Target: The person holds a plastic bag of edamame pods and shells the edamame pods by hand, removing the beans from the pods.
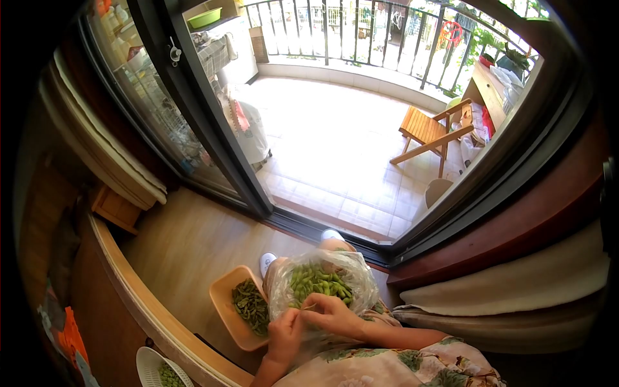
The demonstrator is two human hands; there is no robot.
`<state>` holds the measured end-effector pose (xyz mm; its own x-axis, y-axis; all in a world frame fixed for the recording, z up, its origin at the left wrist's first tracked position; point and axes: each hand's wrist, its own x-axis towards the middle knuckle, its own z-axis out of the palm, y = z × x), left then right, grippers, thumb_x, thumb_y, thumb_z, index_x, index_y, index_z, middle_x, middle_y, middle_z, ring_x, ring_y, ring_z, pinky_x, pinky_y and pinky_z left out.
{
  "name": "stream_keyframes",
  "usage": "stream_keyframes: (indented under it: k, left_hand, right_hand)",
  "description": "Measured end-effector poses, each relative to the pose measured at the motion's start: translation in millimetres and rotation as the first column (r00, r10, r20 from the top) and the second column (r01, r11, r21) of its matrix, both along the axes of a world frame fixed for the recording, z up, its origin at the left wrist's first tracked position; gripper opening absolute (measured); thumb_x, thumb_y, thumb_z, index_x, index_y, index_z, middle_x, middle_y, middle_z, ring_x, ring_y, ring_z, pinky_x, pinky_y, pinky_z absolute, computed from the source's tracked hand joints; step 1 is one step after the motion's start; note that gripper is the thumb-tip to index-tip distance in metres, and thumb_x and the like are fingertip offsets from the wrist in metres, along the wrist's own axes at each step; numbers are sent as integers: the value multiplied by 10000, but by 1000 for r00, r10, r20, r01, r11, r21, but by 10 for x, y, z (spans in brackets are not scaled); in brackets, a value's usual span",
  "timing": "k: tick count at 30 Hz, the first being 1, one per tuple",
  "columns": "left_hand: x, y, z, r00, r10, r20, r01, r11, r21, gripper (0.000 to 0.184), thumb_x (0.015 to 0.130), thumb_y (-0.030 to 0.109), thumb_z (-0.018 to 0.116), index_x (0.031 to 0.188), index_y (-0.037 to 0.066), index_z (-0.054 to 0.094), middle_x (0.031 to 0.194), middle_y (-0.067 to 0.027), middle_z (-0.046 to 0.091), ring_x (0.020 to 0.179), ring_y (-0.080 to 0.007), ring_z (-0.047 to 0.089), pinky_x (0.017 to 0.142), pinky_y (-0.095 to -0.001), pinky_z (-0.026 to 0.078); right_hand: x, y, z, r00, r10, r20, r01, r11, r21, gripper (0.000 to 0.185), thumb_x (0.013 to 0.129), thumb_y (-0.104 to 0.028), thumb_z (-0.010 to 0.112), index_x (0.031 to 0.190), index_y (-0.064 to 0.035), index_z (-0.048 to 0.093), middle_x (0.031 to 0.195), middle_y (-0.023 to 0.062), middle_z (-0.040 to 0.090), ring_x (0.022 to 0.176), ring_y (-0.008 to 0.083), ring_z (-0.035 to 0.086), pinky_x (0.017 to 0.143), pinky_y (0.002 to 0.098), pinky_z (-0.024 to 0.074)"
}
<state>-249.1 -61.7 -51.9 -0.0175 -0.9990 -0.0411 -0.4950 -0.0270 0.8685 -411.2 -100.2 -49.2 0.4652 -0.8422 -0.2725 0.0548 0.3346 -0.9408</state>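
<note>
Beyond the sliding door (196, 103), a bright tiled balcony (322, 155) is bounded by a railing (327, 32). Green pods (316, 280) are held in a clear plastic bag (364, 274) spread on the lap; a peach tub (222, 293) of darker pods (248, 306) is placed beside the bag's left edge. At its near edge, the left grip (285, 334) and right grip (334, 316) are brought together, pinched apparently on one green pod, mostly hidden. Each should be light, pliant, easily bruised and hardly slippery, best taken by its ends, with the seam left exposed.
</note>
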Motion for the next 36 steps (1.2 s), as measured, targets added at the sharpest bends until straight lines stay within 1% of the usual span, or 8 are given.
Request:
stream_keyframes:
  k: [4,10,20,25,29,31,34,36]
  left_hand:
    - [38,-21,125,995,-58,85,63,996,-56,103,863,112,623,817,25,590,731,-156,588,679,-362,584,594,-391,458]
    - [75,-21,99,974,-132,185,171,961,-216,102,839,119,652,800,54,584,727,-132,555,662,-347,569,579,-411,452]
    - [61,5,82,977,-151,149,185,953,-242,207,867,205,660,776,51,555,693,-133,516,620,-341,537,545,-401,422]
    - [64,11,93,974,-183,136,213,945,-248,246,872,234,661,758,50,544,673,-132,490,598,-340,510,530,-395,411]
    - [90,31,56,981,-171,91,187,961,-205,181,856,190,676,814,37,590,701,-126,548,603,-294,551,543,-362,435]
    - [85,50,49,993,-120,3,119,986,-120,128,812,112,710,848,31,617,730,-123,596,626,-273,595,561,-339,464]
    - [51,40,92,992,-3,-127,0,1000,-21,151,830,106,696,930,12,634,771,-121,639,657,-204,623,604,-301,483]
    - [32,27,139,994,-13,-105,9,999,-43,151,837,102,690,943,10,633,766,-111,642,659,-180,618,617,-293,487]
  right_hand:
    - [-57,-72,-1,991,72,116,-85,991,108,140,858,-167,658,887,-34,626,748,-35,564,670,38,488,561,203,374]
    - [-71,-101,-55,985,129,118,-134,990,37,131,885,-161,609,843,-37,613,732,-42,560,652,32,467,553,205,362]
    - [-82,-102,-40,971,157,183,-166,985,38,131,903,-177,571,837,-66,592,771,-55,532,701,34,455,613,186,351]
    - [-94,-90,-77,941,156,300,-219,957,189,118,900,-168,564,819,-83,574,729,-71,497,656,20,408,572,188,310]
    - [-77,-64,-86,922,135,362,-239,936,259,121,908,-175,571,821,-91,570,705,-77,477,634,17,390,549,190,289]
    - [-61,-49,-63,946,116,303,-180,965,192,121,917,-171,569,832,-85,573,715,-72,481,639,21,401,550,190,297]
    - [-34,-21,-108,972,79,221,-97,993,73,116,928,-158,563,850,-74,579,733,-65,490,654,26,422,559,190,316]
    - [-20,-15,-105,980,48,191,-55,998,31,126,926,-153,570,846,-57,579,730,-62,485,659,30,424,563,198,327]
